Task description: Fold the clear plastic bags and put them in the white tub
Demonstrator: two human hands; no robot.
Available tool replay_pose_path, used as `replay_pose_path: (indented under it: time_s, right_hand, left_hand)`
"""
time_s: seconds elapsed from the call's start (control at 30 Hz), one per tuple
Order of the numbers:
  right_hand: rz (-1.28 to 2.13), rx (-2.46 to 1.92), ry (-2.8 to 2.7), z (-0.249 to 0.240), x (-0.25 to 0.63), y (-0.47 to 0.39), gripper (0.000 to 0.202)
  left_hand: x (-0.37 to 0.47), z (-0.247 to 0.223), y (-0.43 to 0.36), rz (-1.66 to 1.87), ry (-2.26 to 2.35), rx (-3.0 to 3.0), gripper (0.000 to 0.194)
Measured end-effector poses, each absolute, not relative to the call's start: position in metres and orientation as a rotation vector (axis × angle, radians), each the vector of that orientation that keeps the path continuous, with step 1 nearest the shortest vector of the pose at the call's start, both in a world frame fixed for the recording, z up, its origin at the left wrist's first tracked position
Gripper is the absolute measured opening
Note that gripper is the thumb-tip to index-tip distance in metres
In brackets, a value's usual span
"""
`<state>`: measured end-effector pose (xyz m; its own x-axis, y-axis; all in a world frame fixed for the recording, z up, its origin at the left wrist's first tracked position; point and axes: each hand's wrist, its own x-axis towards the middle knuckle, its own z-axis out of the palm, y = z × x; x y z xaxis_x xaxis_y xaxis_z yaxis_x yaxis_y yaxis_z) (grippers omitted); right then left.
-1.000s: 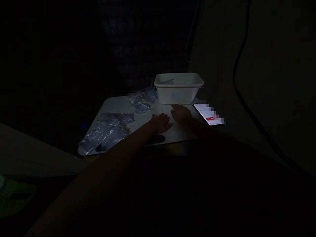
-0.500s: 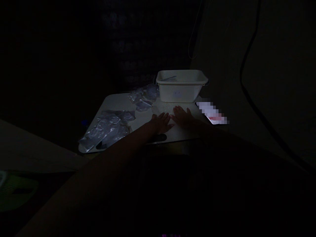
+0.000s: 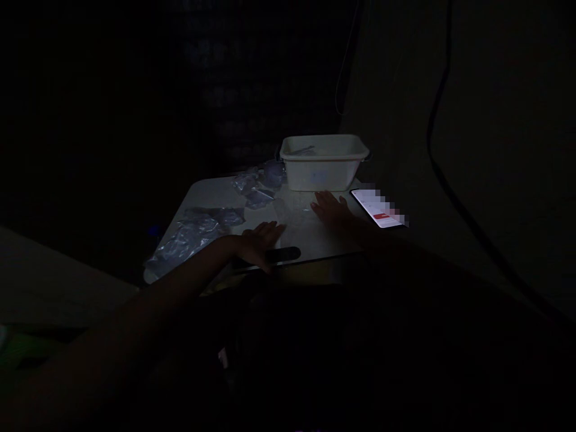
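The 2 hands, left [image 3: 258,240] and right [image 3: 332,211], have fingers spread wide, apparently over the pale surface [image 3: 211,193].

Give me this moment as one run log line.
left hand: open, near board's front edge | right hand: open, between tub and front edge | phone: lit, right | plastic bags: left

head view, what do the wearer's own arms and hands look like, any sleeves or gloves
The left hand and right hand are ungloved, with slim separate fingers; no ring or watch can be made out. The left forearm shows no sleeve. The right forearm fades into shadow, so whether a sleeve starts higher up cannot be told.
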<state>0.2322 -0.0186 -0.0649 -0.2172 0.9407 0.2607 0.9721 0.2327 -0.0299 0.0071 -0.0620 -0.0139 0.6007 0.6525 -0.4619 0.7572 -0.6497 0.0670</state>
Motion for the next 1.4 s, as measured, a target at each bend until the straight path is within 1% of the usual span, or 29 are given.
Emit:
replay_pose_path:
  time_s: [0.13, 0.27, 0.37, 0.43, 0.6, 0.77, 0.87, 0.93, 1.1, 1.2, 1.23, 1.3, 1.4]
  right_hand:
    - [-0.215, -1.843, -2.258, -0.066, 0.233, -0.015, 0.050]
    - [-0.219, -1.821, -2.233, -0.070, 0.235, -0.014, 0.049]
    - [-0.256, -1.790, -2.232, -0.073, 0.238, -0.015, 0.050]
    - [-0.248, -1.782, -2.259, -0.073, 0.240, -0.015, 0.050]
    - [-0.286, -1.807, -2.209, -0.069, 0.239, -0.019, 0.049]
    - [-0.231, -1.826, -2.183, -0.066, 0.237, -0.023, 0.047]
    - [-0.197, -1.784, -2.153, -0.065, 0.239, -0.020, 0.044]
    - [-0.092, -1.777, -2.116, -0.063, 0.241, -0.015, 0.040]
    - [0.349, -1.690, -2.034, -0.049, 0.250, -0.007, 0.022]
    - [0.600, -1.586, -1.923, -0.042, 0.257, -0.013, 0.015]
    - [0.708, -1.590, -1.845, -0.041, 0.259, -0.016, 0.014]
    - [0.893, -1.537, -1.730, -0.039, 0.263, -0.024, 0.020]
    - [1.053, -1.379, -1.760, -0.037, 0.271, -0.033, 0.026]
  left_hand:
    - [0.021, -0.013, -0.077, -0.571, 1.122, 2.658, 0.105]
    - [0.039, -0.017, -0.089, -0.523, 1.097, 2.758, 0.093]
    - [0.045, -0.021, -0.095, -0.527, 1.048, 2.811, 0.093]
    - [0.047, -0.023, -0.097, -0.509, 1.038, 2.844, 0.089]
    - [0.049, -0.019, -0.095, -0.367, 1.027, 2.857, 0.066]
    - [0.051, -0.006, -0.082, -0.201, 1.000, 2.860, 0.030]
    - [0.050, -0.004, -0.069, -0.075, 1.031, 2.785, 0.020]
    - [0.048, -0.006, -0.059, 0.097, 1.061, 2.680, 0.017]
    - [0.043, -0.015, -0.032, 0.571, 1.174, 2.319, 0.010]
    - [0.042, -0.017, -0.020, 0.807, 1.145, 2.063, 0.007]
    - [0.042, -0.017, -0.017, 0.862, 1.131, 1.987, 0.006]
    - [0.043, -0.016, -0.013, 0.949, 1.126, 1.854, 0.005]
    - [0.047, -0.013, -0.011, 1.046, 1.141, 1.704, 0.003]
